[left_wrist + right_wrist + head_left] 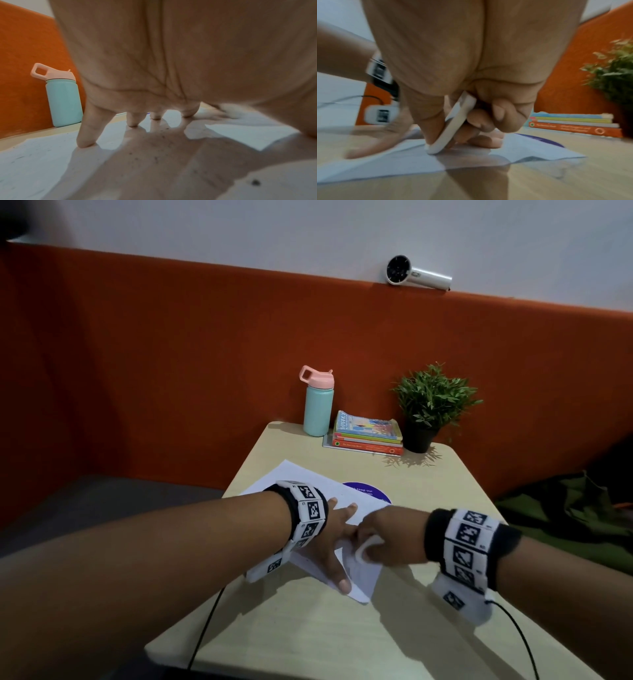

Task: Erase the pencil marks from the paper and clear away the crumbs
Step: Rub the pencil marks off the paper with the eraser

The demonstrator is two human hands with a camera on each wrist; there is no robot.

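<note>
Orange padding (171, 364) runs behind a small pale wooden table (308, 638), with a white wall above it and a white handheld fan (416, 274) lying on top of the padding. Along the table's far edge stand a mint bottle (318, 409) with a pink lid, a stack of books (367, 436) just beside it, and a potted plant (432, 402) to the right of the books. A purple round sticker (371, 491) shows on the tabletop, partly under the paper (298, 474).

That white sheet lies at an angle across the middle of the table. The left hand (327, 542) is spread flat on it, fingers straight and apart, tips pressing the sheet down; the left wrist view shows those fingertips (84, 143) touching the paper, with dark crumbs (154, 155) scattered over the shaded part of the sheet under the palm and a few faint pencil marks (18, 157) off to the left.

The right hand (387, 537) sits just beside the left, its fingers curled tight around a white eraser (453, 124). From the right wrist view the eraser is a flat oval piece pinched between thumb and fingers, tilted steeply, its lower end touching the paper near the left hand's fingers. The sheet's near right edge lifts a little off the table there.

Both wrists wear bands (310, 515) of black-and-white coded tags, and thin black cables (205, 628) trail from them over the table's near edge.
</note>
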